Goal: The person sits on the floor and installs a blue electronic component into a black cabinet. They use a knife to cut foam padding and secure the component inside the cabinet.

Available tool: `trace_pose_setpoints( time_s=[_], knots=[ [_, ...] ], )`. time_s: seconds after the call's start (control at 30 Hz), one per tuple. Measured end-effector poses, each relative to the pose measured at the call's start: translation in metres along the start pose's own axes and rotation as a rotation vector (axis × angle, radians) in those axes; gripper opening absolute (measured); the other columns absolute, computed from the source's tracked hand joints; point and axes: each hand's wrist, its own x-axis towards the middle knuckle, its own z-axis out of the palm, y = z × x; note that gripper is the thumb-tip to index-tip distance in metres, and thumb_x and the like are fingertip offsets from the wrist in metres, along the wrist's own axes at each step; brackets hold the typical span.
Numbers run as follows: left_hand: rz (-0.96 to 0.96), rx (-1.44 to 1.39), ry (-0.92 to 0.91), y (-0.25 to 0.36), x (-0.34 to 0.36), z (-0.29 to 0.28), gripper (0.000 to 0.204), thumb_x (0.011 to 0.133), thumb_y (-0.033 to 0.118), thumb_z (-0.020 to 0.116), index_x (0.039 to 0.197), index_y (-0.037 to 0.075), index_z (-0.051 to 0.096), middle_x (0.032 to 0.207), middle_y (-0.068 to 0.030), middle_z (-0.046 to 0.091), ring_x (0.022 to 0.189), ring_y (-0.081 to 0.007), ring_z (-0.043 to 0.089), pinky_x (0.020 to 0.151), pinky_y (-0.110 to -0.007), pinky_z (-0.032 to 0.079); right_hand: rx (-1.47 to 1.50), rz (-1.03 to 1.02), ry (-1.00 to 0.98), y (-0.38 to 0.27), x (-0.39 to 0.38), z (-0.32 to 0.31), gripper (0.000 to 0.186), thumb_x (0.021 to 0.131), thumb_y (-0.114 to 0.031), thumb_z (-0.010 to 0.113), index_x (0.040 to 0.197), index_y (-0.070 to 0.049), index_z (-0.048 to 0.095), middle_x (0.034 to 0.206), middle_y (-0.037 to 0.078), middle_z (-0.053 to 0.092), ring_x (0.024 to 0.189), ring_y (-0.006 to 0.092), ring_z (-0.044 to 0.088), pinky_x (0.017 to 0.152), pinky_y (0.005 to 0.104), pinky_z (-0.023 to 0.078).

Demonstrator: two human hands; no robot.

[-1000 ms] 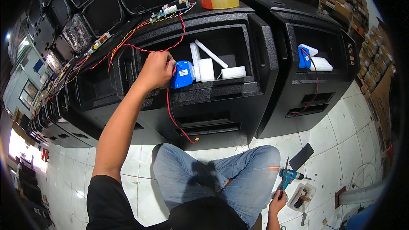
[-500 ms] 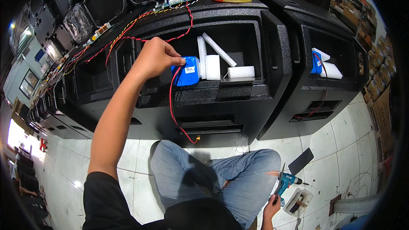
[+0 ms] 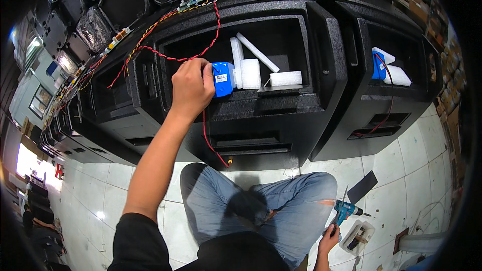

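The rectangular plastic battery pack [image 3: 223, 78] is bright blue with a small white label. The textured speaker cabinet [image 3: 261, 105] is black with a fine speckled grain. Foam blocks [image 3: 250, 73] inside are white. A thin wire [image 3: 208, 138] is red. The handheld power drill [image 3: 345, 212] is teal blue. Floor tiles [image 3: 401, 165] are glossy white.

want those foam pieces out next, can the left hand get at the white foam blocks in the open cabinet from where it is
Probably yes: the left hand holds the blue block at the cabinet's open front, the white foam blocks lie just beside it, uncovered.
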Motion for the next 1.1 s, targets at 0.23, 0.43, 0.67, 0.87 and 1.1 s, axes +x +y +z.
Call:
trace_pose_setpoints(
  time_s=[0.23, 0.43, 0.67, 0.87, 1.1],
  knots=[
    [-0.259, -0.235, 0.112, 0.006, -0.004, 0.008, 0.01, 0.092, 0.007, 0.068, 0.088, -0.003, 0.068, 0.08, -0.018, 0.07, 0.068, -0.0321, 0.07, 0.062, -0.039, 0.052, -0.023, -0.007, 0.008, -0.008, 0.001, -0.013, 0.041, 0.106, -0.032, 0.061, 0.12, 0.006, 0.063, 0.1, 0.014, 0.07, 0.089, 0.0204, 0.064, 0.08, 0.0341, 0.052],
    [-0.267, -0.262, 0.136, -0.005, -0.006, 0.006, 0.011, 0.091, 0.007, 0.07, 0.088, -0.003, 0.069, 0.079, -0.0176, 0.071, 0.069, -0.03, 0.071, 0.064, -0.036, 0.053, -0.027, 0.037, -0.043, -0.013, 0.0, -0.02, 0.045, 0.104, -0.029, 0.062, 0.125, 0.011, 0.062, 0.11, 0.022, 0.07, 0.1, 0.0304, 0.067, 0.089, 0.0401, 0.052],
    [-0.454, -0.493, 0.123, -0.007, -0.015, 0.008, 0.014, 0.095, 0.01, 0.071, 0.095, -0.004, 0.072, 0.091, -0.0124, 0.076, 0.082, -0.0172, 0.071, 0.073, -0.03, 0.054, -0.078, 0.029, -0.048, -0.021, -0.003, -0.02, 0.04, 0.105, -0.026, 0.06, 0.124, 0.01, 0.061, 0.109, 0.02, 0.07, 0.098, 0.0278, 0.067, 0.087, 0.0385, 0.052],
    [-0.481, -0.551, 0.146, 0.006, -0.021, 0.009, 0.011, 0.093, 0.002, 0.069, 0.094, -0.009, 0.067, 0.108, -0.0161, 0.068, 0.097, -0.0232, 0.071, 0.084, -0.034, 0.061, -0.018, -0.063, -0.037, -0.088, -0.005, -0.026, 0.036, 0.107, -0.022, 0.056, 0.124, 0.009, 0.06, 0.104, 0.014, 0.068, 0.093, 0.0223, 0.063, 0.086, 0.0354, 0.051],
    [-0.463, -0.595, 0.209, 0.01, -0.03, 0.016, 0.01, 0.092, 0.0, 0.068, 0.094, -0.009, 0.064, 0.111, -0.0139, 0.057, 0.104, -0.0254, 0.068, 0.087, -0.037, 0.062, 0.183, -0.149, -0.005, -0.12, 0.008, -0.024, 0.034, 0.11, -0.03, 0.054, 0.124, 0.0, 0.063, 0.087, -0.003, 0.057, 0.072, 0.0065, 0.047, 0.063, 0.0227, 0.037]
  ],
)
